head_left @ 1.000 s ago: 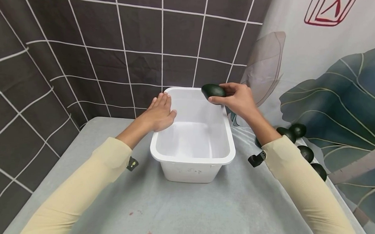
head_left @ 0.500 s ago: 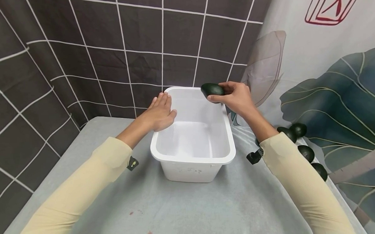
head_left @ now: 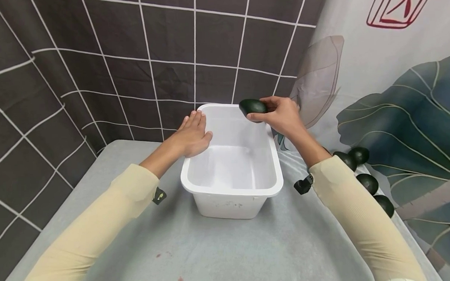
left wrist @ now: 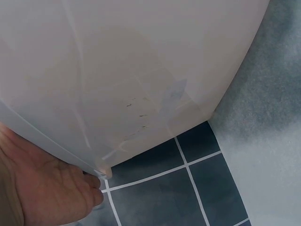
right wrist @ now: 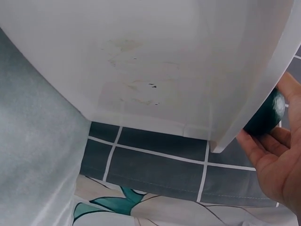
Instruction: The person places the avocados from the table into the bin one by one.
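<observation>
We see the right hand (head_left: 283, 115) curled around a dark green avocado (head_left: 252, 107), fingers over its top and thumb beneath, holding it in the air above the far right corner of the white tub (head_left: 232, 191). The left hand (head_left: 191, 135) lies flat with straight fingers on the tub's far left rim, gripping nothing. More avocados (head_left: 367, 182) sit in a row on the grey cloth (head_left: 214, 248) to the right of the tub, beside the right sleeve (head_left: 358, 218).
</observation>
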`<state>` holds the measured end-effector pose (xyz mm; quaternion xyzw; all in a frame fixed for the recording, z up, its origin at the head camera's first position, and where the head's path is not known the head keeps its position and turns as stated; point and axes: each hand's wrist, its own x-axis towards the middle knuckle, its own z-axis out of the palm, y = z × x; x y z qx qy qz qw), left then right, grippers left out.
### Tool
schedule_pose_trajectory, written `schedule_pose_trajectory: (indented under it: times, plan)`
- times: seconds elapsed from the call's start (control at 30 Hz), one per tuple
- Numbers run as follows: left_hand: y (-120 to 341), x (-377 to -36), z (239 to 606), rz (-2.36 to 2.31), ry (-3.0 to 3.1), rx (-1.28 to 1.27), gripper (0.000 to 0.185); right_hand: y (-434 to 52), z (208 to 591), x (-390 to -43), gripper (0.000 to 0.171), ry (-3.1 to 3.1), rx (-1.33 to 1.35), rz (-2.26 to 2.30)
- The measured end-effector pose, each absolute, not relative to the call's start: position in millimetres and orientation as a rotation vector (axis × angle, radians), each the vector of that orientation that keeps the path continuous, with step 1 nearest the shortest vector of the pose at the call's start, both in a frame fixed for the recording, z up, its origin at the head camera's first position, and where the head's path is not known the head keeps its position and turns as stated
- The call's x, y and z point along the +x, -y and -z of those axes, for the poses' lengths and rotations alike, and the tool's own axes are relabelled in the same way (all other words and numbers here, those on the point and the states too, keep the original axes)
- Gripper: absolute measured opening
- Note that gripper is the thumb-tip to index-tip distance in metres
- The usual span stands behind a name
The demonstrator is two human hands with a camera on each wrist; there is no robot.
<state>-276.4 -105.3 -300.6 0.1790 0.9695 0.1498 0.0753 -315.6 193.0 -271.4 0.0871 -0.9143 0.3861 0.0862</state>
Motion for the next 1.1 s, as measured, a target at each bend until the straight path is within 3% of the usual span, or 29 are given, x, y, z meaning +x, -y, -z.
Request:
schedule_pose_trajectory:
  times: [1.1]
  plan:
    - [105.1,-279.3,302.5,-0.450,-2.910,0.533,0.080,-194.6,277.7,-321.5,0.078,2.699,0.266,-1.192]
